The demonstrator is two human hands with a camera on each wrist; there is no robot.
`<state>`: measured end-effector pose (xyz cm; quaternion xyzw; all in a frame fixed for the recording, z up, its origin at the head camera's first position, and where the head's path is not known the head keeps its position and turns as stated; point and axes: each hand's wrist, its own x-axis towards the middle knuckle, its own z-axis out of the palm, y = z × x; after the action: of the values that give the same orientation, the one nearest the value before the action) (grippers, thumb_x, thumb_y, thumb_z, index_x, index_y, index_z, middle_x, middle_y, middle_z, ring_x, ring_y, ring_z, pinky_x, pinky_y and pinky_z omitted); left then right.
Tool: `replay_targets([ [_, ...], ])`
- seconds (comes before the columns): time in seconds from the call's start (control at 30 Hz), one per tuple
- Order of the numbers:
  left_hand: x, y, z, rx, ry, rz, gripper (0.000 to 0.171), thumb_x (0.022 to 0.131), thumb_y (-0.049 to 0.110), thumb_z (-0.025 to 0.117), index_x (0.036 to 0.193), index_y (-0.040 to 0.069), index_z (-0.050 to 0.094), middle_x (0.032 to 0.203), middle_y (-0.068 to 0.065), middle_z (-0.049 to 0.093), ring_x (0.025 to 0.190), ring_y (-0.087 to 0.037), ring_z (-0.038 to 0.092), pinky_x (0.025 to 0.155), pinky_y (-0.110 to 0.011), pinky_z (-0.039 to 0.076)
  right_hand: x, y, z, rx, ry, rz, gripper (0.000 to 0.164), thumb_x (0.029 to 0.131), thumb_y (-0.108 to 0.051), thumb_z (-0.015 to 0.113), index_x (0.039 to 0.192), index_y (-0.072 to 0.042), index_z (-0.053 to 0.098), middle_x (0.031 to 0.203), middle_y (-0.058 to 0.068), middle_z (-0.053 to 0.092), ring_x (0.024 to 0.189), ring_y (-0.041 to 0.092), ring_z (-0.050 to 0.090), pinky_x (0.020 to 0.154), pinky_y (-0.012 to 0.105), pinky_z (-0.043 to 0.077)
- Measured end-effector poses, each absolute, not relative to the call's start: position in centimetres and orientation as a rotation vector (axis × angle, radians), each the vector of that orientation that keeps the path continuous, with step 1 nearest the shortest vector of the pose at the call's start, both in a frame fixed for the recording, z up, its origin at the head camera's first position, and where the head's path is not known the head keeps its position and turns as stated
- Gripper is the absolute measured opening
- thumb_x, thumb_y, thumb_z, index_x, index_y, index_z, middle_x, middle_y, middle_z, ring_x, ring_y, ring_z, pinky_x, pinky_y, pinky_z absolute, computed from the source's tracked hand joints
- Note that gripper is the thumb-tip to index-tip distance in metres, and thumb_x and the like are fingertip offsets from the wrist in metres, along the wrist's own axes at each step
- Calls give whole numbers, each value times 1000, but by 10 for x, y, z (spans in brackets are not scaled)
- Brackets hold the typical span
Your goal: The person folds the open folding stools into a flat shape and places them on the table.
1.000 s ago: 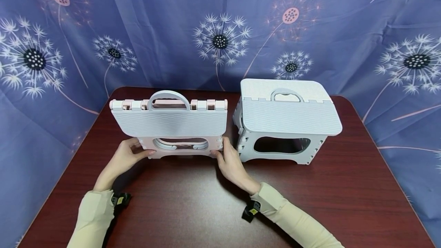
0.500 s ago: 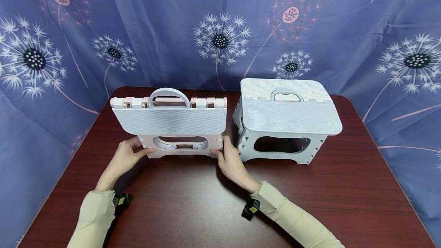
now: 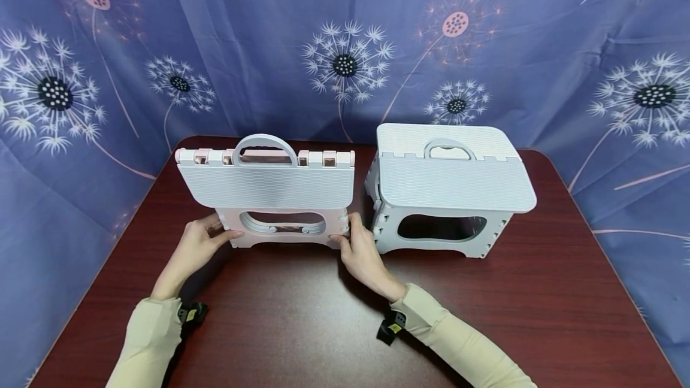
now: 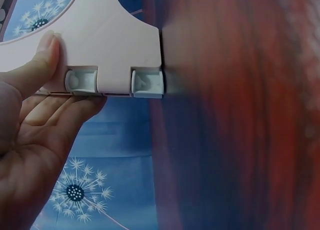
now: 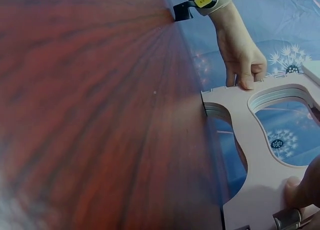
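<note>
A pale pink and white folding stool (image 3: 269,187) stands partly folded at the left of the table in the head view. Its top is bent up along the hinge, with the arched handle (image 3: 264,138) sticking up. My left hand (image 3: 196,247) pinches the left edge of the pink leg panel (image 4: 110,45), thumb in front and fingers behind. On the opposite edge my right hand (image 3: 366,259) grips the same panel, thumb on the front face. In the right wrist view only part of the right hand (image 5: 305,187) shows at the edge.
A second white folding stool (image 3: 453,181), fully unfolded, stands just to the right, close to my right hand. Both are on a dark red-brown table (image 3: 302,316). Behind the table hangs a blue curtain (image 3: 259,76) with dandelion prints.
The hinge edge and handle of the left stool have risen slightly, and the top's left end has shifted a little right. Both hands keep their grip. The other stool stays put.
</note>
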<state>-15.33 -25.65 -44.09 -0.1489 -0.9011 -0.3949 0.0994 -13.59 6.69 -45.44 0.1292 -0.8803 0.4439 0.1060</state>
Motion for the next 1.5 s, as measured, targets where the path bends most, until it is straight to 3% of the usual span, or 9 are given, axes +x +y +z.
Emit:
replay_targets([
  [0.23,-154,-257,-442,-457,-2627,-1168,22,78,7,78,98,0,71,91,-15,74,81,16,56,67,-6,44,-136,67,-455,379,-2592,1292,27,88,-9,68,104,-3,47,93,13,69,89,24,66,75,39,52],
  [0.6,-154,-259,-442,-436,-2638,-1200,22,79,10,78,99,2,73,91,-12,74,76,12,57,64,-9,46,-136,66,-456,374,-2586,1306,27,87,-9,69,103,-3,48,91,12,68,86,22,65,73,37,51],
  [0.77,-154,-259,-441,-443,-2615,-1276,23,78,9,79,98,2,74,88,20,70,78,12,60,64,-11,48,-135,66,-456,383,-2579,1299,28,87,-9,69,103,-2,47,90,13,68,85,22,65,72,37,51],
  [0.83,-155,-259,-439,-443,-2610,-1293,23,77,9,80,98,3,74,87,26,66,77,11,61,64,-11,48,-135,66,-456,390,-2571,1295,28,87,-9,69,103,-2,47,91,13,68,84,22,65,71,36,51],
  [1.0,-154,-258,-438,-408,-2641,-1269,27,77,12,80,102,3,72,91,-5,75,79,12,59,65,-11,48,-134,67,-456,397,-2561,1300,28,87,-10,70,103,-2,47,90,13,68,82,20,64,69,34,50],
  [1.1,-153,-257,-437,-388,-2661,-1250,30,78,13,80,104,2,71,93,-14,74,82,14,58,66,-10,47,-133,68,-455,393,-2557,1310,29,87,-10,70,103,-2,48,91,13,68,81,21,64,68,34,50],
  [1.37,-150,-255,-434,-369,-2645,-1259,30,78,13,80,105,4,70,92,-13,74,80,14,59,66,-10,47,-131,68,-453,396,-2554,1300,29,87,-10,70,104,-2,47,91,12,68,81,20,63,68,34,51],
  [1.5,-148,-255,-433,-368,-2630,-1270,30,78,14,80,105,7,71,90,6,74,80,13,60,65,-11,47,-130,68,-453,390,-2557,1284,30,87,-11,71,104,-3,47,89,11,67,79,19,62,67,33,50],
])
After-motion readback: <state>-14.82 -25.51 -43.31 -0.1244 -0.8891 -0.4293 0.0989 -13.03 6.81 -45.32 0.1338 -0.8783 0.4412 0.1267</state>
